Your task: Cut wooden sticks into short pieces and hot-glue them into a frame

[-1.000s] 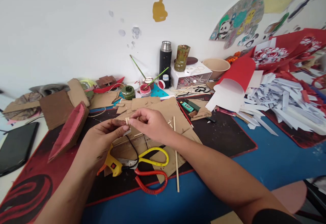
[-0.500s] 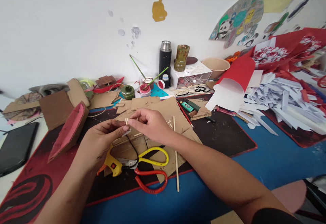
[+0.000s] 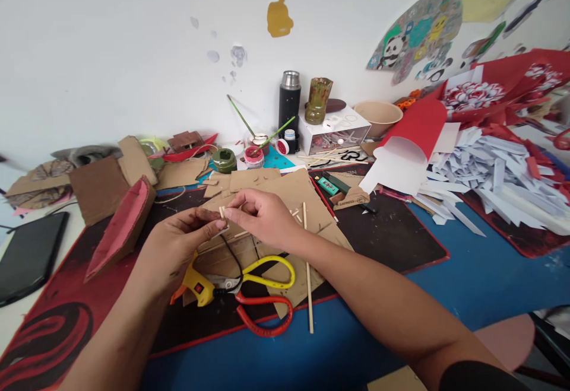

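Short pale wooden stick pieces (image 3: 222,212) are pinched between the fingertips of my left hand (image 3: 184,234) and my right hand (image 3: 258,216). Both hands are closed and meet over the cardboard sheets (image 3: 285,192). Just below them lie scissors (image 3: 262,299) with one yellow and one red handle. Beside the scissors is a yellow hot glue gun (image 3: 199,284) with a black cord, partly hidden by my left hand. A long wooden stick (image 3: 309,272) rests to the right, passing under my right forearm. Small cut stick bits (image 3: 297,216) lie near its top end.
A pink-lined cardboard boat shape (image 3: 122,225) stands at left, near a black tablet-like device (image 3: 31,254). Paint jars (image 3: 224,161), a black thermos (image 3: 289,103) and a white box (image 3: 333,130) line the wall. White paper strips (image 3: 481,165) heap up at right.
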### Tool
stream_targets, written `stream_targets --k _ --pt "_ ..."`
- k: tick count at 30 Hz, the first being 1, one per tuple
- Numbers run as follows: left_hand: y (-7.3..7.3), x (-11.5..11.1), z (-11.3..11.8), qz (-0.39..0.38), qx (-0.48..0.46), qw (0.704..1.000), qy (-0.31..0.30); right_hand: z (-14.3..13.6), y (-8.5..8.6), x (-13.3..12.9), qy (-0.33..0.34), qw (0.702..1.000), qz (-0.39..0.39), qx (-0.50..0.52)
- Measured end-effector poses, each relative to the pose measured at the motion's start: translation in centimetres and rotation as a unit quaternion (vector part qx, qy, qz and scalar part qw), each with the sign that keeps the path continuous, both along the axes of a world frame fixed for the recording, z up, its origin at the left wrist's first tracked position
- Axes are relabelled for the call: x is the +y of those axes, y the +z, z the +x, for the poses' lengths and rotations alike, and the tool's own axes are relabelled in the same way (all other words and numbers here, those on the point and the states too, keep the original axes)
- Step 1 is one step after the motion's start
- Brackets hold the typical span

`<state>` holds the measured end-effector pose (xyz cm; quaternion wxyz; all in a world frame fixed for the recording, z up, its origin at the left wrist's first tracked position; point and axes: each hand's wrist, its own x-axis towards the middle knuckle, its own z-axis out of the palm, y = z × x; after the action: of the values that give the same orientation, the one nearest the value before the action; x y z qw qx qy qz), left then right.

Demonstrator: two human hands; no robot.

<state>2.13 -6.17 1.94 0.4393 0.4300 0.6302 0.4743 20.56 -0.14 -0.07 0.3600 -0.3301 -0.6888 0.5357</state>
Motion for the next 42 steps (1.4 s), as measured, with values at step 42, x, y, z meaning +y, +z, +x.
stream_targets --k 42 --pt "0.1 0.1 -0.9 -0.023 -0.193 0.981 -0.001 0.3 0.1 -0.4 0.042 0.992 0.116 -0.038"
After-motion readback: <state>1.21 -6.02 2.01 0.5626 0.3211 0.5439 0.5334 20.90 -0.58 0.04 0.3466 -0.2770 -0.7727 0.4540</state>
